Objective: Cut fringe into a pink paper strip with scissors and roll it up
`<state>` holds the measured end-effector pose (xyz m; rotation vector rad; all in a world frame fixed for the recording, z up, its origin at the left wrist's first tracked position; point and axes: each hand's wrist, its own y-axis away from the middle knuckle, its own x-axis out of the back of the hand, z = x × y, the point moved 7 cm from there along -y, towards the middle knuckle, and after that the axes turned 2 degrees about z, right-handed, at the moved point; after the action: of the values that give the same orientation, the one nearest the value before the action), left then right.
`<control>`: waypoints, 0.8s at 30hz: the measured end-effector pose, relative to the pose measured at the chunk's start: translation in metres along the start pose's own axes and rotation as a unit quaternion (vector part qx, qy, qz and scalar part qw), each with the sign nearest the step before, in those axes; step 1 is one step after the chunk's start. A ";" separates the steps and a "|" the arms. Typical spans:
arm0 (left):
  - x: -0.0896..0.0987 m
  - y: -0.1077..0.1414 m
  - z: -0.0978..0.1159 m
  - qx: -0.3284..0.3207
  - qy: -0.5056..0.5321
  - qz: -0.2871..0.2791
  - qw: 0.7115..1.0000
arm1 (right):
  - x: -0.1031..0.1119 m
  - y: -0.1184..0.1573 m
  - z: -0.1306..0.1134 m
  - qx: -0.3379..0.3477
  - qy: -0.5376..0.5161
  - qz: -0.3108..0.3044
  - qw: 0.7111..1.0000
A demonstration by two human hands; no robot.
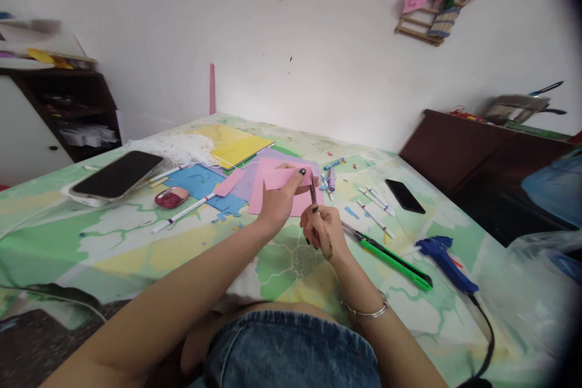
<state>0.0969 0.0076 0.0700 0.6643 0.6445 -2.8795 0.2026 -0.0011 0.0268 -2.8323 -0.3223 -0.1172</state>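
Note:
My left hand pinches a piece of pink paper, its thumb lying on top. In my right hand is a pair of scissors, fingers wrapped round the handles. The blades point away from me and meet the right end of the pink paper; whether they are open or closed is too small to tell. Beneath the held piece lies a larger pink sheet on the table. A green utility knife rests just right of my right hand.
On the patterned tablecloth, a phone, white string and a yellow sheet lie to the left. Several white pens, a black phone and a blue glue gun lie to the right. Blue paper scraps are scattered about.

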 end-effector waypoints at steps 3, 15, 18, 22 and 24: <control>0.000 0.000 -0.001 0.006 0.004 -0.002 1.000 | 0.000 0.000 0.001 -0.006 -0.008 -0.010 1.000; -0.002 0.001 0.000 0.032 -0.015 0.006 0.999 | -0.002 0.000 0.003 -0.007 -0.024 -0.030 0.999; -0.002 0.000 -0.001 0.028 -0.015 -0.004 0.999 | -0.001 0.000 0.002 -0.010 -0.024 -0.026 0.999; -0.002 0.000 -0.002 0.028 -0.017 -0.007 0.999 | -0.001 0.000 0.002 -0.013 -0.024 -0.023 0.999; -0.003 0.000 -0.003 0.032 -0.016 -0.008 0.999 | -0.001 0.000 0.002 -0.014 -0.024 -0.023 0.999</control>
<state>0.1003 0.0092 0.0690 0.6223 0.5569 -2.9305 0.2015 -0.0002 0.0246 -2.8603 -0.4004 -0.0632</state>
